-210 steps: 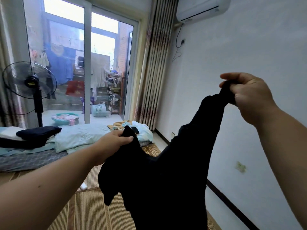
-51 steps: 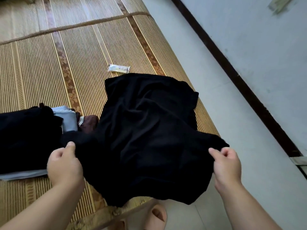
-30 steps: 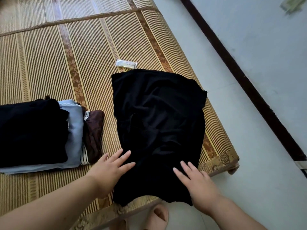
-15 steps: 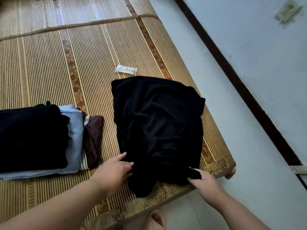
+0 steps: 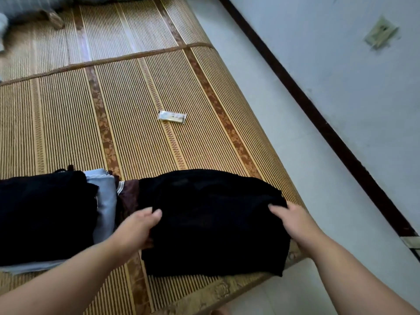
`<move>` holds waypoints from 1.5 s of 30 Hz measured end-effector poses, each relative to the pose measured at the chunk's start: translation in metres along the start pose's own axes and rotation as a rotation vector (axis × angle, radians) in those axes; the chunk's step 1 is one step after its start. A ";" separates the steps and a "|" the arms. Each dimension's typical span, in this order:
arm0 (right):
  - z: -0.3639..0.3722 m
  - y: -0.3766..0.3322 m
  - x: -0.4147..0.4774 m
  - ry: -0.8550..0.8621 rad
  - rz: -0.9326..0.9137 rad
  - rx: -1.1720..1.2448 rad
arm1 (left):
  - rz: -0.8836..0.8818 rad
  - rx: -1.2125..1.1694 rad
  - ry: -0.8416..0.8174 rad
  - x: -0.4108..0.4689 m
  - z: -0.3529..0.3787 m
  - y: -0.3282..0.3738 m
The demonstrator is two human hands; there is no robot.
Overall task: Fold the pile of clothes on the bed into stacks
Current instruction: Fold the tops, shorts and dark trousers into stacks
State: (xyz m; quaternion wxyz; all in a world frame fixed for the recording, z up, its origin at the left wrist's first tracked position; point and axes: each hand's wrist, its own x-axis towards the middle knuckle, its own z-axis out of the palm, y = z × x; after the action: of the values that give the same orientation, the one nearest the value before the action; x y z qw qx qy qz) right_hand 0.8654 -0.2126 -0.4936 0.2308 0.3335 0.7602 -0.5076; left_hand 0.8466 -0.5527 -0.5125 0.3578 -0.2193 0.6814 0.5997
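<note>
A black garment (image 5: 211, 221) lies folded into a rough rectangle on the woven bed mat (image 5: 136, 133), close to the mat's front right corner. My left hand (image 5: 138, 226) grips its left edge, thumb on top. My right hand (image 5: 293, 219) holds its right edge, fingers curled over the cloth. Left of it sits a stack of folded clothes: a black piece (image 5: 45, 214) on top, a light blue one (image 5: 105, 201) under it, and a brown striped one (image 5: 128, 196) touching the black garment.
A small white packet (image 5: 172, 116) lies on the mat beyond the garment. Grey bedding (image 5: 25, 7) is bunched at the far left. The pale floor (image 5: 295, 144) and a dark baseboard (image 5: 318, 114) run along the bed's right side.
The spread black garment was smoothed, then its near hem was lifted and folded away from me. It is now half as long, and both hands have shifted to its side edges.
</note>
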 end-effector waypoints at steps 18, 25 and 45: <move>0.074 0.047 0.033 -0.091 -0.043 -0.889 | -0.190 0.305 0.399 0.055 0.012 -0.028; 0.150 0.032 -0.021 -0.237 -0.576 -0.742 | -0.236 -0.142 0.164 0.046 0.009 -0.018; 0.116 0.042 -0.048 -0.146 0.135 1.319 | -0.030 -0.305 -0.504 0.003 0.099 0.078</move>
State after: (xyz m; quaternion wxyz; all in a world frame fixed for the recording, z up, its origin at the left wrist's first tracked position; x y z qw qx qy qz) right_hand 0.9302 -0.3220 -0.5304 0.0605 0.4166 0.2502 -0.8719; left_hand 0.8102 -0.4415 -0.4662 0.4874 -0.1247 0.4698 0.7254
